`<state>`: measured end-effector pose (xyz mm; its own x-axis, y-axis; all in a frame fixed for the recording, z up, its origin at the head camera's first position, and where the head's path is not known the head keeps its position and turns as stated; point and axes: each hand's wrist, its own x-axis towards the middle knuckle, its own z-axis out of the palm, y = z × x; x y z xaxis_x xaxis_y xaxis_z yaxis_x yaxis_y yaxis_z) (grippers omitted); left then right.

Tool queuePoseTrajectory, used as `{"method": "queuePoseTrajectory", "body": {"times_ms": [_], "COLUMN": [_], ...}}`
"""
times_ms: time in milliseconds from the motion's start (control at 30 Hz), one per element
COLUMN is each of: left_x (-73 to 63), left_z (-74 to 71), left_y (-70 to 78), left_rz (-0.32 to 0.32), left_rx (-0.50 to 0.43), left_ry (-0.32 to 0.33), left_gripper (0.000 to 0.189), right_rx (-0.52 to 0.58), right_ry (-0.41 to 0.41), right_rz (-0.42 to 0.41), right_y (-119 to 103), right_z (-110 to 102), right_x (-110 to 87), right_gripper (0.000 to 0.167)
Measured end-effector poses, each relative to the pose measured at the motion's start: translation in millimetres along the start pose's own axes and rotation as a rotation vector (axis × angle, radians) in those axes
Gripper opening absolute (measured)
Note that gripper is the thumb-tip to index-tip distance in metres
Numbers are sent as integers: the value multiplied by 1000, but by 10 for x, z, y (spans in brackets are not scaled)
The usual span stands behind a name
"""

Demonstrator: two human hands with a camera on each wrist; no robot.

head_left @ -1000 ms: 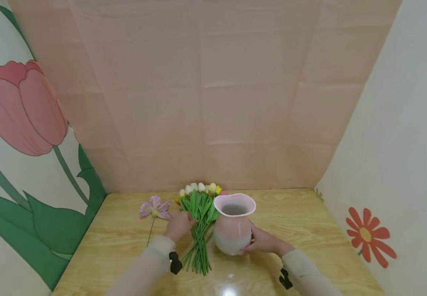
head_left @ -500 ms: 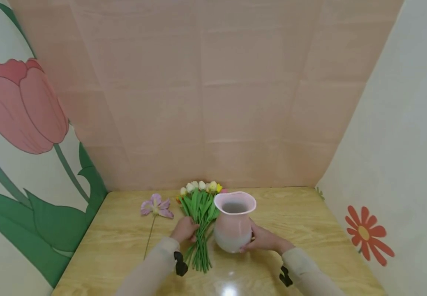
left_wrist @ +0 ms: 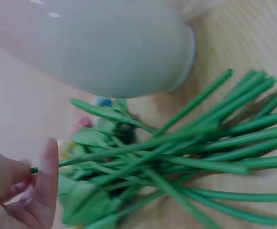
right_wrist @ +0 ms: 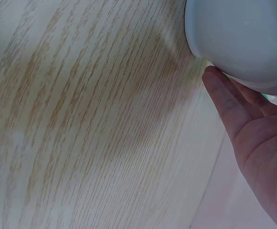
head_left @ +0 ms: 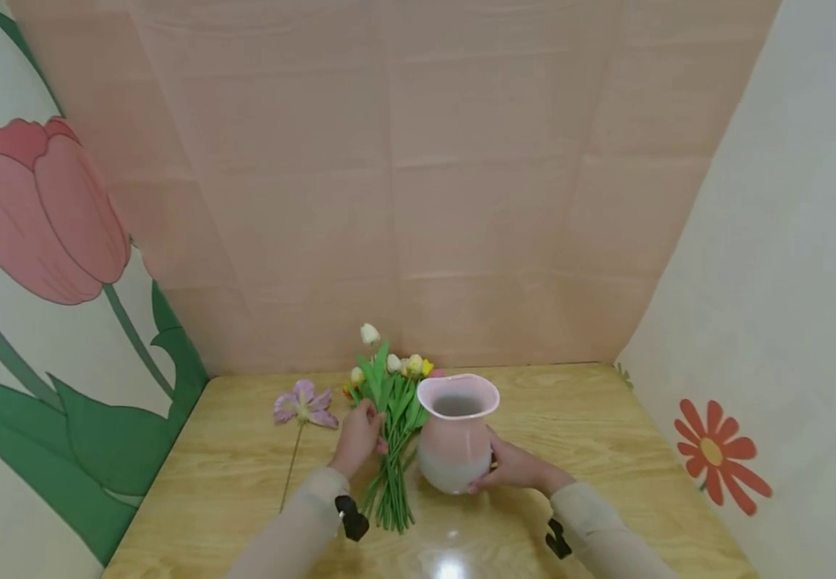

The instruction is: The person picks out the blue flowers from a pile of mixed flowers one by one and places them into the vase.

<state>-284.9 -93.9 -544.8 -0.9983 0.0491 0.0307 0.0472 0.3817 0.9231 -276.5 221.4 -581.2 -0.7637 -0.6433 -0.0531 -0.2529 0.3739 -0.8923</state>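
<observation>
My left hand (head_left: 356,441) pinches the green stem of a white tulip (head_left: 369,334) between thumb and finger. Its bloom stands above the others at the back. Beneath lies a bunch of artificial tulips (head_left: 394,490), white, yellow and other blooms toward the wall and bare stems toward me. In the left wrist view the pinched stem (left_wrist: 105,153) crosses over the pile. On the right, a pink-to-white vase (head_left: 452,454) with a flared, wavy rim leans slightly. My right hand (head_left: 521,469) holds its lower right side, thumb in front; the right wrist view shows fingers (right_wrist: 227,102) along its underside.
A purple flower (head_left: 305,404) on a thin stem lies left of the bunch on the wooden table (head_left: 570,418). A pink cloth backdrop (head_left: 418,201) hangs behind the table, with painted walls at both sides.
My left hand has shifted from the leaves down to the stems, then slightly back up, and one white tulip has risen out of the bunch. The right hand and vase have stayed almost still.
</observation>
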Motion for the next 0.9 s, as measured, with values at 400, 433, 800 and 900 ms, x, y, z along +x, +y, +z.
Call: {"method": "queuePoseTrajectory", "body": {"times_ms": [400, 433, 800, 900], "left_x": [21, 35, 50, 27], "left_z": [-424, -472, -882, -933], "left_y": [402, 400, 90, -98], "left_rz": [292, 321, 297, 242], "left_rx": [172, 181, 244, 285], "left_ry": [375, 410, 706, 747], "left_gripper": [35, 35, 27, 24], "right_rx": [60, 59, 59, 50], "right_ry": [-9, -9, -11, -7], "right_rz": [10, 7, -10, -25], "right_y": [15, 17, -7, 4], "right_z": [-4, -5, -8, 0], "right_x": [12, 13, 6, 2], "right_gripper": [106, 106, 105, 105]}}
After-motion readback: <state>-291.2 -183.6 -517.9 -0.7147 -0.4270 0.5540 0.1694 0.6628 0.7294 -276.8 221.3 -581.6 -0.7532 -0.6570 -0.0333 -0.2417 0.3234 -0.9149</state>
